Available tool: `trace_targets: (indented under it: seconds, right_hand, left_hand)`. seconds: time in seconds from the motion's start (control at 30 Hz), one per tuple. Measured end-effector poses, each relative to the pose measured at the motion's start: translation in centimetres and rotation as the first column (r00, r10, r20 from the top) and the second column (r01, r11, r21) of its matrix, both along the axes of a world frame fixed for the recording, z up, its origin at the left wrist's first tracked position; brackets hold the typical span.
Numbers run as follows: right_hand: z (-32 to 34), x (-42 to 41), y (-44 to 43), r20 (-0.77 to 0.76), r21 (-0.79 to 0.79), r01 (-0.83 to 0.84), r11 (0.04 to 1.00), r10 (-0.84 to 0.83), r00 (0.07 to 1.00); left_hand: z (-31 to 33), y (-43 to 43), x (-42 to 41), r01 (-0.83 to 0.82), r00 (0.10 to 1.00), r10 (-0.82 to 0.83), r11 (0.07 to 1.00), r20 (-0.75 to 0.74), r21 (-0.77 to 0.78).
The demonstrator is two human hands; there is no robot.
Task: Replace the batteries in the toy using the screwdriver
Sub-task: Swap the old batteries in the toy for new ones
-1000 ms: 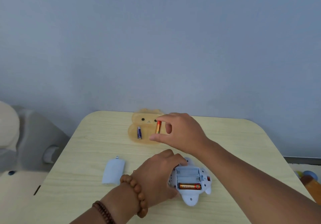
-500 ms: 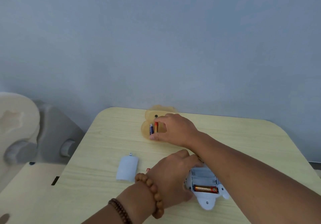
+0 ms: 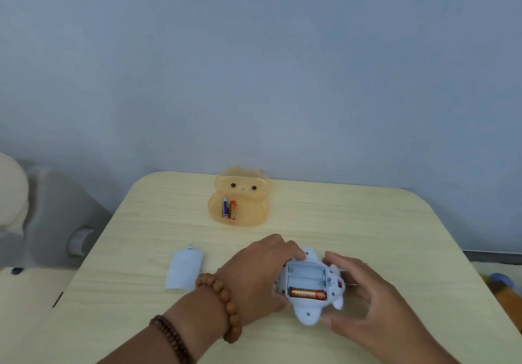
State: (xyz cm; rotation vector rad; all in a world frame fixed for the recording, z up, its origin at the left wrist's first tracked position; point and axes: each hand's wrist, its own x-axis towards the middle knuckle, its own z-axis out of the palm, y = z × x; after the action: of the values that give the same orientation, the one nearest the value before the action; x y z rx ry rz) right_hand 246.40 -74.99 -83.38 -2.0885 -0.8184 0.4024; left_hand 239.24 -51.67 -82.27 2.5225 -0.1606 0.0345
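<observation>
A pale blue toy [image 3: 309,311] lies upside down on the table [image 3: 367,222] with its battery bay open. One orange battery [image 3: 308,294] sits in the nearest slot; the other slots are bare. My left hand [image 3: 254,273] grips the toy's left side. Cupped just right of the toy, my right hand [image 3: 364,298] holds nothing I can see. The blue battery cover [image 3: 184,272] lies to the left. An orange bear-shaped tray [image 3: 248,214] at the back holds a blue battery [image 3: 225,207] and an orange battery [image 3: 233,209]. No screwdriver is visible.
A pale wall rises behind the table. A grey and cream seat [image 3: 42,216] stands off the table's left edge. Coloured items [image 3: 500,281] lie on the floor at the far right. Bead bracelets circle my left wrist.
My right hand let go of the orange battery in the bear tray and drew back to the toy's right side. My left hand stayed on the toy.
</observation>
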Motion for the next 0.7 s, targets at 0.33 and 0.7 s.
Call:
trace_targets:
  seconds: [0.33,0.7]
  right_hand:
    - [-1.0,-1.5,0.0,-0.008,0.059,0.078,0.995,-0.078,0.997]
    - [-1.2,-1.0,-0.2,-0.043,0.079,0.128,0.989,-0.125,0.991]
  left_hand:
    - [-0.5,-1.9,-1.0,-0.079,0.996,0.080,0.997,0.030,-0.016]
    - [0.7,-4.1,-0.6,-0.275,0.961,0.276,0.953,-0.014,-0.130]
